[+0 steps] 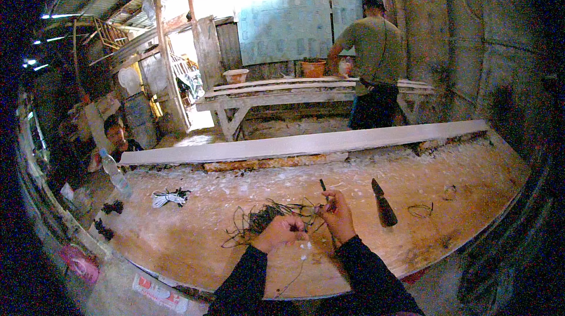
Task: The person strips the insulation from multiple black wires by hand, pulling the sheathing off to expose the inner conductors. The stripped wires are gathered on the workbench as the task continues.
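Tangled dark thin wire (259, 222), a loose springy heap of it, lies on the worn brown wooden worktable (471, 198) just in front of both hands, and strands run up from the heap into them. I see my left hand (281, 232) closed into a fist over the near edge of the tangle, knuckles up, with wire passing under the curled fingers. My right hand (336, 213) sits just beside it, touching or nearly so; its thumb and fingertips are pinched narrow on a short dark strand whose end sticks up above the hand. Both forearms come in from the lower edge in black sleeves.

To the right of my right hand, a dark cone-shaped tool (383, 203) lies on the table, apart from the wire. A small loose wire loop (420, 210) rests further right. To the left, a bundle of white cord (167, 198) lies on the tabletop, and a clear plastic bottle (115, 173) stands near the left rim. A long pale grey board (306, 144) stretches across the far edge. Beyond it, a person in an olive shirt (372, 57) stands at another bench, back turned to me.
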{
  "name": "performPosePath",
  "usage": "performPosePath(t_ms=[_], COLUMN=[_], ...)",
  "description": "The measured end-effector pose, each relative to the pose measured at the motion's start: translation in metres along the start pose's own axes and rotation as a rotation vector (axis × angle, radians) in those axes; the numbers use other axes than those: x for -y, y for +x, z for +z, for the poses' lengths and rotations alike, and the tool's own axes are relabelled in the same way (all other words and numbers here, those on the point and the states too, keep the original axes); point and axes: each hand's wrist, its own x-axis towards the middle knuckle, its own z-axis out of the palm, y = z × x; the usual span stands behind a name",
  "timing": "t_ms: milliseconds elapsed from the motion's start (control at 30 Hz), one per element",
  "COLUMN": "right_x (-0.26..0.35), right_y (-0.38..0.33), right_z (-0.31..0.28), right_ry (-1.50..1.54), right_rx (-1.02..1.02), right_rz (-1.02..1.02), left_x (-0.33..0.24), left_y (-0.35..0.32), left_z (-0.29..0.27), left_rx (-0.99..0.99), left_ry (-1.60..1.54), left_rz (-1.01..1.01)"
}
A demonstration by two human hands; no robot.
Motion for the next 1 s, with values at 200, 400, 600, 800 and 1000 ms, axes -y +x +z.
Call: performPosePath(t_ms=[200, 400, 600, 800, 1000], right_x=[-0.009, -0.021, -0.019, 0.003, 0.017], right_y=[0.006, 0.012, 0.004, -0.009, -0.015], right_z=[-0.013, -0.013, -0.007, -0.003, 0.004], right_ry=[-0.385, -0.337, -0.039, 0.36, 0.353], right_rx=[-0.138, -0.19, 0.054, 0.613, 0.84], right_rz=[-0.127, -0.293, -0.047, 0.34, 0.139], left_x=[0.002, -0.004, 0.011, 0.025, 0.022], left_y=[0.002, -0.002, 0.01, 0.014, 0.014], left_z=[0.011, 0.006, -0.02, -0.036, -0.032], left_rx=[0.172, -0.269, -0.864, -1.023, -0.981], left_ry=[0.036, -0.071, 0.17, 0.091, -0.089], left_rz=[0.09, 0.009, 0.277, 0.326, 0.251])
